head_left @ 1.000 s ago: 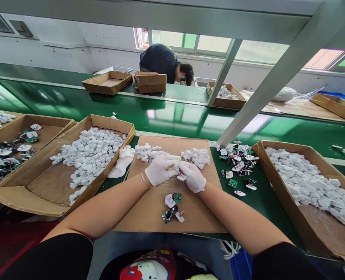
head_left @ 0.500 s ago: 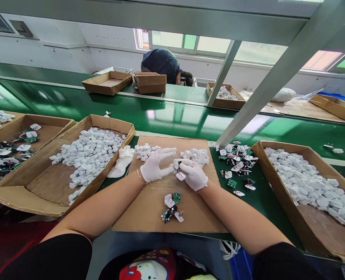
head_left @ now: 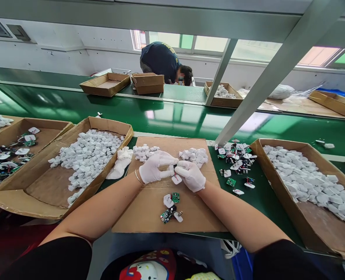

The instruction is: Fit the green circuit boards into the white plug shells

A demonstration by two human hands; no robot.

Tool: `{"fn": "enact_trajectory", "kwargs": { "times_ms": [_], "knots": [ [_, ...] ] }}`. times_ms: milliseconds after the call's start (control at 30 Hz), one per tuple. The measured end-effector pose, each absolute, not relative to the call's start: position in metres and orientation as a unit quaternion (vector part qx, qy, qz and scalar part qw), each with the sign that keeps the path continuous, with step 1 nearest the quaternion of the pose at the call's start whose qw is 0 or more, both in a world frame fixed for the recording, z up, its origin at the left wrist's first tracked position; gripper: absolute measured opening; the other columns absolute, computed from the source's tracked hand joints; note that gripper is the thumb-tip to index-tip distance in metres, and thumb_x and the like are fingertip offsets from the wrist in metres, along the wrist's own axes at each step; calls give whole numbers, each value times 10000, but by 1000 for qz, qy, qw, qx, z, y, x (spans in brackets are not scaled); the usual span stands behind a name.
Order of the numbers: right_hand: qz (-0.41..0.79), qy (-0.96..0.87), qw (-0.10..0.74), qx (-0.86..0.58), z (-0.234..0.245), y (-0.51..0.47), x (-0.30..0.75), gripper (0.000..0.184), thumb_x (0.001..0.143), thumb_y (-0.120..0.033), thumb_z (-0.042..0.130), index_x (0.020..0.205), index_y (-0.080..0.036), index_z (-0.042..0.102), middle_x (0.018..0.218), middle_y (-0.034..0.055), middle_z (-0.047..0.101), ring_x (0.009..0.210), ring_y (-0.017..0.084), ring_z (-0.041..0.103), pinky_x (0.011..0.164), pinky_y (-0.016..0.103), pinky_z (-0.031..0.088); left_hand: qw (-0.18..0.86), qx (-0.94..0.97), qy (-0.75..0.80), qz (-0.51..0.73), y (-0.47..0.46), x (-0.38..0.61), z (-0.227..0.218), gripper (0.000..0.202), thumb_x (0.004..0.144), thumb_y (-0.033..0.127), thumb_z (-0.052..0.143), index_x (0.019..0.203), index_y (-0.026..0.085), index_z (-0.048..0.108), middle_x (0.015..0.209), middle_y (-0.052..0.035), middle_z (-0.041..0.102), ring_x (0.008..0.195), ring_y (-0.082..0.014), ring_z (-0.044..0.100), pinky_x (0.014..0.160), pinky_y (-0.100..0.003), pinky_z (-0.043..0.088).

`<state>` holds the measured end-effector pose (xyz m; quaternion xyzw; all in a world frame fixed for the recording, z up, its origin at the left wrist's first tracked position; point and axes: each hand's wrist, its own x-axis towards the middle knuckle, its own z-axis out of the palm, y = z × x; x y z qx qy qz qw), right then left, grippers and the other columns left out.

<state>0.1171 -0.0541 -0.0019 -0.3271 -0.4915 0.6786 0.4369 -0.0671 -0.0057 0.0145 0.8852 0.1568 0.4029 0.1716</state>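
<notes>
Both my hands wear white gloves and meet over a cardboard sheet (head_left: 149,210). My right hand (head_left: 191,177) pinches a small electronic assembly, whose white oval plate (head_left: 176,179) hangs below the fingertips on thin wires. My left hand (head_left: 155,168) has its thumb and forefinger closed about the same piece from the other side. The fingers hide most of the assembly. Just beyond the hands lie two heaps of small white plastic parts, a left heap (head_left: 145,152) and a right heap (head_left: 193,156). Nearer me rest a few circuit board assemblies (head_left: 169,214) with white plates.
A cardboard box of white parts (head_left: 86,155) stands left, beside a box of board assemblies (head_left: 7,155). Crumpled white cloth (head_left: 120,162) lies between. At right are loose board assemblies (head_left: 238,157) and another box of white parts (head_left: 312,179). A person (head_left: 162,62) bends over beyond the green bench.
My left hand's spread fingers have come down and in toward the thumb, around the assembly. My right hand still holds it, shifted slightly left.
</notes>
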Motion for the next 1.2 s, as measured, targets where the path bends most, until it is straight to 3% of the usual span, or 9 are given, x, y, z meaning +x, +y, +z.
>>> {"fn": "enact_trajectory", "kwargs": {
  "times_ms": [300, 433, 567, 700, 967, 1200],
  "knots": [
    [676, -491, 439, -332, -11, -55, 118, 196, 758, -338, 687, 728, -161, 609, 549, -8, 595, 487, 131, 544, 501, 261, 404, 167, 911, 137, 351, -4, -68, 9, 365, 875, 331, 598, 1222, 219, 606, 1077, -76, 698, 1023, -219, 628, 935, -399, 471],
    [668, -468, 470, -337, -7, -51, 116, 200, 760, -352, 680, 748, -161, 624, 629, 0, 614, 533, 122, 537, 537, 264, 416, 168, 907, 204, 327, -9, -65, 6, 505, 917, 391, 504, 1389, 220, 451, 1166, -99, 661, 1102, -242, 594, 982, -429, 442],
    [608, -464, 511, -393, 0, -50, 107, 220, 748, -369, 684, 820, -161, 672, 678, 9, 647, 595, 135, 559, 596, 273, 444, 133, 859, 307, 388, -22, -59, 3, 819, 894, 591, 410, 1527, 173, 100, 1516, -175, 330, 1362, -336, 368, 1121, -536, 270],
    [573, -472, 505, -440, 3, -55, 98, 234, 731, -379, 698, 836, -170, 682, 699, 23, 681, 646, 164, 607, 627, 288, 472, 150, 878, 262, 372, -32, -50, 0, 1072, 787, 792, 338, 1521, 128, -73, 1586, -212, 84, 1426, -399, 230, 1163, -567, 149],
    [526, -500, 509, -464, 7, -61, 98, 237, 713, -359, 690, 854, -169, 678, 779, 37, 712, 730, 185, 637, 667, 295, 497, 233, 883, 192, 360, -26, -51, -1, 1109, 765, 805, 363, 1515, 140, -111, 1595, -192, -11, 1468, -382, 88, 1192, -537, 113],
    [569, -470, 511, -440, -2, -63, 98, 252, 698, -367, 717, 853, -177, 658, 736, 23, 685, 667, 166, 606, 600, 273, 472, 230, 896, 182, 333, -29, -50, 1, 1114, 760, 802, 372, 1516, 134, -100, 1589, -212, -21, 1464, -394, 96, 1188, -568, 107]
  ]
}}
